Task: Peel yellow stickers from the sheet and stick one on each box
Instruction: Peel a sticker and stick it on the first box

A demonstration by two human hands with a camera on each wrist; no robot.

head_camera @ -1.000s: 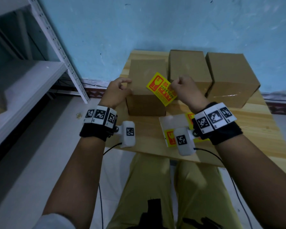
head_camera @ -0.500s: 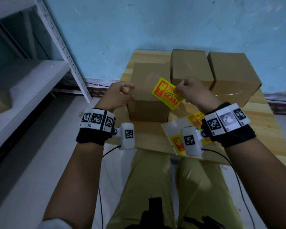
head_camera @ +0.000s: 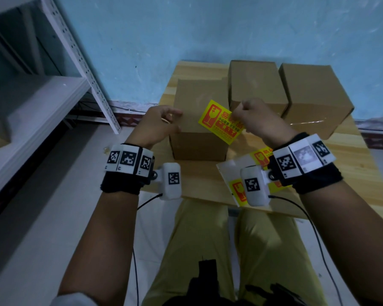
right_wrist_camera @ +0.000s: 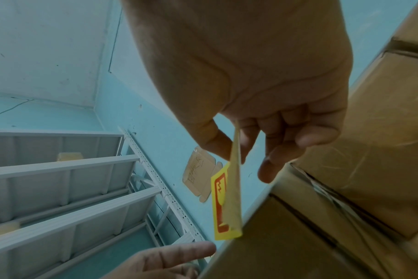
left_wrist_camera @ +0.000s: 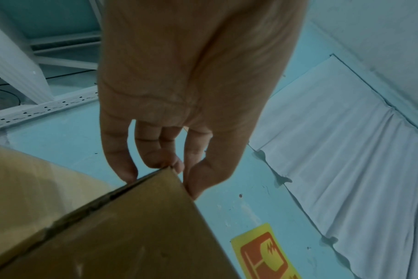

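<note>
Three plain cardboard boxes stand on the wooden table (head_camera: 341,164): a near left box (head_camera: 197,138), a middle box (head_camera: 254,85) and a right box (head_camera: 314,96). My right hand (head_camera: 241,111) pinches a yellow sticker (head_camera: 217,122) with red print by its right end, just above the near box's top. The right wrist view shows the sticker (right_wrist_camera: 227,203) hanging edge-on from thumb and forefinger (right_wrist_camera: 234,149) beside the box (right_wrist_camera: 298,245). My left hand (head_camera: 164,122) touches the near box's top left corner (left_wrist_camera: 108,236) with fairly straight fingers (left_wrist_camera: 155,162). The sticker sheet (head_camera: 230,171) lies under my right wrist.
A white metal shelf rack (head_camera: 80,62) stands to the left of the table. A blue wall (head_camera: 208,29) runs close behind the boxes. My knees (head_camera: 230,239) are under the table's front edge. Cables hang from both wrist cameras.
Little differs apart from a slight shift of the view. The right hand keeps the sticker over the near box and the left hand stays at the box's left edge.
</note>
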